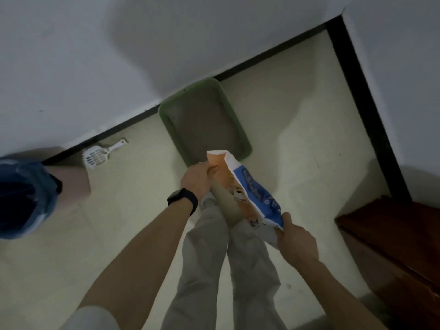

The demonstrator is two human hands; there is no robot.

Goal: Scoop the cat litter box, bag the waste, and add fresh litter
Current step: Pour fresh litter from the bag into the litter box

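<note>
Orange, white and blue printed paper makes up the litter bag (252,189) that I am seeing held in the air over the person's feet. Its long axis is running from near right to far left, with the open mouth pointing away towards the litter box (166,117) and hanging just above the box's near rim. The left hand (197,176) is curling its fingers around the edge of the mouth, thumb inside the fold. The right hand (296,239) is gripping the bag's bottom corner in a closed fist.

The green box is lying on the cream tiled floor (297,139), its far end touching the black baseboard (364,103) under a white wall (95,55), and grey litter is covering its bottom.

I am also making out a white slotted scoop (100,154) lying on the floor to the left, close to the baseboard and well apart from the box. A bin (21,198) lined with blue plastic is standing at the left edge. Dark wooden furniture (392,246) is filling the near right corner. A black watch (183,198) is sitting on the left wrist, and beige trousers (202,270) are showing below the bag.
</note>
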